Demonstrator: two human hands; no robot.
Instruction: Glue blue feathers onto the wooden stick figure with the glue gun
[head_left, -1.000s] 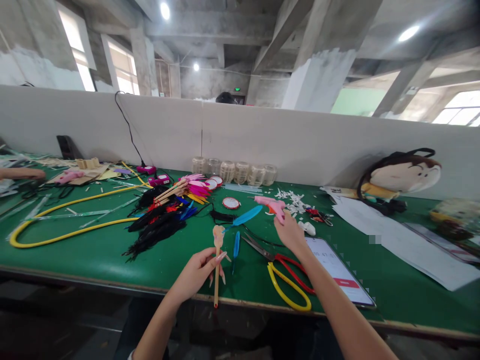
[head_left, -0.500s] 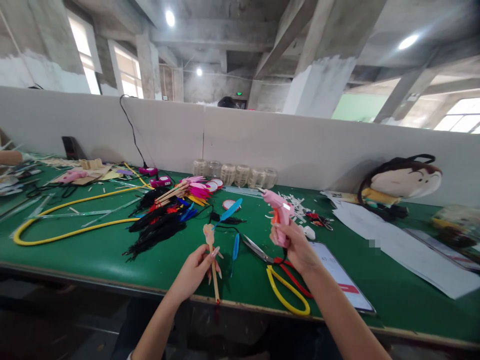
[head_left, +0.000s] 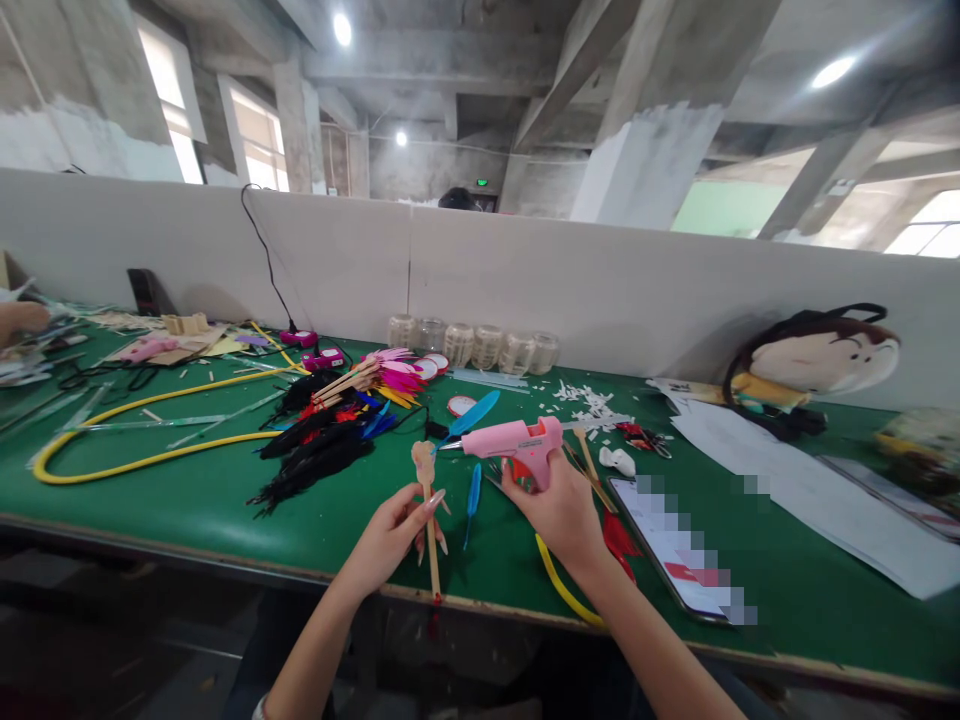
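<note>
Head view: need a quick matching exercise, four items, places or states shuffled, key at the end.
Column one
1. Left hand
2. Right hand
3. Jars
4. Phone

Column two
A. Lined up along the partition
B. Holding a pink glue gun
C. Lying on the table, screen up
D. Holding a stick

Pairs: 1-D, 2-B, 3-A, 4-C

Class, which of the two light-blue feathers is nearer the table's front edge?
The smaller feather, right of the left hand; the larger feather is farther back, beside the pink glue gun.
</note>
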